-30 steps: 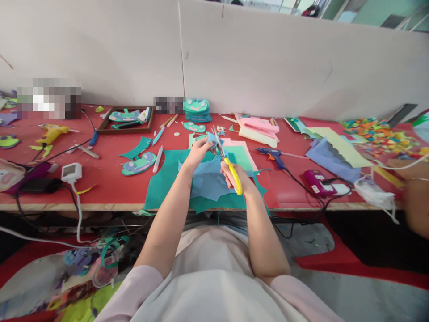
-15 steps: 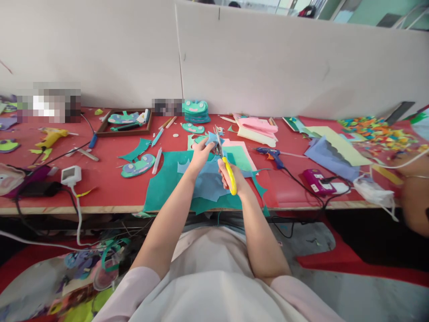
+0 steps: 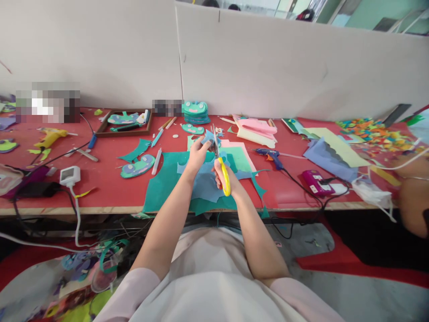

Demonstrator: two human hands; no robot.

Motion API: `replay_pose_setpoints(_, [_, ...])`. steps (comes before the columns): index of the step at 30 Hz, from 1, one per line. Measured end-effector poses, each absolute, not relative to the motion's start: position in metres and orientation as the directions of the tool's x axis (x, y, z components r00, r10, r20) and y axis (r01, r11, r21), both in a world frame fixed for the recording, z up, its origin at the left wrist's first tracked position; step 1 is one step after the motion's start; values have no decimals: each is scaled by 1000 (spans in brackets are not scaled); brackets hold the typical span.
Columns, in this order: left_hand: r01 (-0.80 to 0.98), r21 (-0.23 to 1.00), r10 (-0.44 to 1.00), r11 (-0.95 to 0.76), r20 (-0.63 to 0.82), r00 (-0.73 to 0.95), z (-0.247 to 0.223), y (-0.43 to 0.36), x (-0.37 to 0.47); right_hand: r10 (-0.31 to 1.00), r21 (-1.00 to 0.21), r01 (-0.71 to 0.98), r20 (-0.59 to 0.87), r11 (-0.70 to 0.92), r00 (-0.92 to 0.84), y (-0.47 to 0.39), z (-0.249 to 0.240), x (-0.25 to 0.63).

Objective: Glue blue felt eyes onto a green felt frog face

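My left hand (image 3: 198, 154) pinches a small piece of blue felt (image 3: 209, 136) above the table. In my right hand (image 3: 224, 175) is a pair of scissors with yellow handles (image 3: 226, 181); the blades (image 3: 215, 142) point away from me and lie at the felt piece. Whether the blades are parted is too small to tell. Beneath both hands, a larger cut-out blue felt sheet (image 3: 205, 188) lies over a dark green felt sheet (image 3: 161, 188). Behind them are a light green sheet (image 3: 244, 156) and a small green felt face (image 3: 192, 129).
A stack of green felt faces (image 3: 195, 112) stands against the partition. To the right lie a blue glue gun (image 3: 273, 156), a purple power socket (image 3: 315, 183) and another person's arm (image 3: 415, 197). On the left are a brown tray (image 3: 124, 132) and a yellow glue gun (image 3: 52, 137).
My right hand and the scissors have shifted slightly left, with the blades turned more upright in view. My left hand has moved a little left, still pinching the blue felt piece.
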State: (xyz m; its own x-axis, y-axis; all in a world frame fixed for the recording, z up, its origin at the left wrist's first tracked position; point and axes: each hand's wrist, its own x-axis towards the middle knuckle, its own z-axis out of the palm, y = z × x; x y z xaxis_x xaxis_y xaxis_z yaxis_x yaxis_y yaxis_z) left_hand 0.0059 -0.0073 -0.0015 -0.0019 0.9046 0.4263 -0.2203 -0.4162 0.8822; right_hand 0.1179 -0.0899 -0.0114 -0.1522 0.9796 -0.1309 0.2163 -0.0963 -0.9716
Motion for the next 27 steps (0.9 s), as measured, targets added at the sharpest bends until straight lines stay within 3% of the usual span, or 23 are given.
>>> replay_pose_setpoints(9, [-175, 882, 890, -437, 452, 55, 4, -12, 5, 984, -968, 250, -59, -14, -171, -93, -4, 130])
replay_pose_setpoints(17, [-162, 886, 890, -436, 450, 68, -2, -8, 4, 979, -975, 194, -135, -104, -154, -90, -2, 132])
replay_pose_setpoints(27, [-169, 892, 891, -419, 440, 116, -2, -6, 2, 977, -972, 227, -105, -61, -187, -96, 1, 140])
